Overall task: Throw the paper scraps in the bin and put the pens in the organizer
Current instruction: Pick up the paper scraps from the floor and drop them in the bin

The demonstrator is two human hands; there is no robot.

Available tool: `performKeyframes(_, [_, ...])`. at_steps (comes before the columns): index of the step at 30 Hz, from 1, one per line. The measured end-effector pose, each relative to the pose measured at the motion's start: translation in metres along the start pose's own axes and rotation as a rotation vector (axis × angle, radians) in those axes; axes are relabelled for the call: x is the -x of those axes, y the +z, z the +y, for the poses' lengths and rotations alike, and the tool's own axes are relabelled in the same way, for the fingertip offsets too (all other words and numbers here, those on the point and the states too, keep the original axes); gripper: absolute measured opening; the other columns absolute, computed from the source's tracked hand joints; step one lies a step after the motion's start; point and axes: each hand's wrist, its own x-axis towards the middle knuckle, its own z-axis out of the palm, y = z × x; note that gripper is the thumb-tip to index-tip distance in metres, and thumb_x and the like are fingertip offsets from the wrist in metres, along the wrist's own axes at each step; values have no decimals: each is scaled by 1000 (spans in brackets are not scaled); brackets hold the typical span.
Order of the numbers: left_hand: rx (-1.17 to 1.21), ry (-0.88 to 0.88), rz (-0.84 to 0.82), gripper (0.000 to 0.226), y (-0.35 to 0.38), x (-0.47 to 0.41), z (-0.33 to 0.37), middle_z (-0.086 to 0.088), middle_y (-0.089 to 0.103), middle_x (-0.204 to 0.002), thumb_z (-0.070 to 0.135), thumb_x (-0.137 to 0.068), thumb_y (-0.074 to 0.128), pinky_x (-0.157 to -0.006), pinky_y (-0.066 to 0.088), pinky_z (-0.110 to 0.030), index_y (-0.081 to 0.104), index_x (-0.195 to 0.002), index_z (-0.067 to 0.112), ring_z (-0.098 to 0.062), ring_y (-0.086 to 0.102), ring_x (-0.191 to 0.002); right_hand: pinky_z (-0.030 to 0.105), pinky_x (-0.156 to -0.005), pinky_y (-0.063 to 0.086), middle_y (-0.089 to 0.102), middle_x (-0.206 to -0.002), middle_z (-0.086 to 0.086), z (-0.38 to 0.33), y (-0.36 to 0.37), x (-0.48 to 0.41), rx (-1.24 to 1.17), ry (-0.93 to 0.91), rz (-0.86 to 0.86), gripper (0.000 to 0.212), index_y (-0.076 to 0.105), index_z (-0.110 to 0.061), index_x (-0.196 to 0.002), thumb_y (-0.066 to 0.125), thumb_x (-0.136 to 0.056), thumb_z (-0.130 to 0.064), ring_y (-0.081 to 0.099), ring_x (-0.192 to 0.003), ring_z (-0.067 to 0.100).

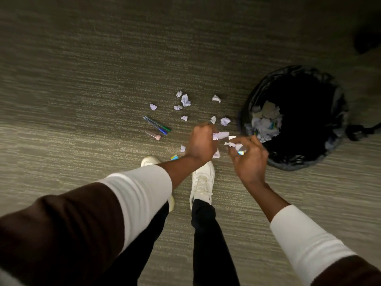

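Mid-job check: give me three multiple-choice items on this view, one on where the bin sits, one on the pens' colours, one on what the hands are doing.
1. Where is the bin relative to the pens?
A. To their right
B. To their left
C. Between the shoes

2. Which colours show on the two long pens lying together?
A. Red and black
B. Green and blue
C. Yellow and orange

3. What is the state of the hands?
A. Both empty
B. Only the left holds scraps
C. Both hold paper scraps

Answers:
1 A: the bin stands at the right of the carpet, the pens left of centre.
2 B: one has a green end, the other a blue one.
3 C: white scraps show in the left hand and the right hand.
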Motion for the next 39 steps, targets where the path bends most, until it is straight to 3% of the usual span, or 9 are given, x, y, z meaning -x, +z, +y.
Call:
performKeyframes(4, [72,-34,55,15,-2,0,54,-16,76,-97,12,-81,78,-81,52,-39,77,-95,7,-35,71,-91,24,-72,45,73,-97,8,6,-50,-6,-60,136,143,16,80,-17,-97,86,-82,-19,68,-77,25])
performKeyframes(7, [109,-44,25,16,0,-4,87,-15,76,-97,12,-81,79,-79,55,-39,78,-96,9,-34,71,-91,15,-63,51,75,-95,10,16,-77,-16,-191,303,214,17,78,-13,-95,87,-84,-22,71,-68,19])
performKeyframes(12, [208,-141,-43,23,9,-17,129,-19,75,-107,18,-88,79,-82,55,-40,75,-105,3,-37,70,-101,49,-55,65,77,-84,7,44,-95,-30,-256,480,227,17,72,-26,-89,88,-82,-28,73,-56,25])
performKeyframes(18, [284,-136,-170,51,28,-26,156,-18,63,-141,27,-94,70,-106,51,-41,59,-140,7,-37,57,-133,42,-71,67,75,-114,8,66,-104,-44,-393,551,169,36,73,-20,-121,81,-86,-24,77,-87,21])
performKeyframes(21, [283,-83,-198,46,33,-23,155,-13,68,-135,27,-91,72,-103,54,-43,66,-134,14,-35,61,-127,42,-77,67,73,-116,3,88,-99,-48,-339,549,137,36,73,-34,-119,78,-85,-43,77,-91,21])
performKeyframes(23, [247,-43,-209,27,37,-18,147,-12,75,-115,29,-89,73,-91,60,-45,75,-112,14,-34,69,-109,48,-77,67,76,-104,-5,98,-95,-47,-254,534,144,36,73,-38,-108,72,-77,-56,77,-90,20])
performKeyframes(27, [144,-27,-303,12,37,-2,118,-10,75,-89,24,-92,67,-81,62,-44,71,-86,14,-32,72,-86,50,-68,67,79,-88,1,61,-87,-29,-302,426,75,11,74,-30,-91,66,-92,-21,79,-76,21])
performKeyframes(32, [-28,-125,-388,18,29,24,53,-14,74,-104,28,-95,62,-78,57,-37,72,-96,13,-36,71,-97,53,-64,65,77,-75,-3,35,-45,-3,-280,224,-106,12,72,-29,-94,62,-89,-34,76,-62,19])
performKeyframes(39, [-319,-261,-567,41,20,35,-63,-18,61,-134,36,-95,64,-95,53,-45,60,-126,9,-39,62,-123,50,-70,64,77,-76,-7,26,42,-6,-140,162,-371,6,74,-23,-84,69,-86,-22,75,-66,20])
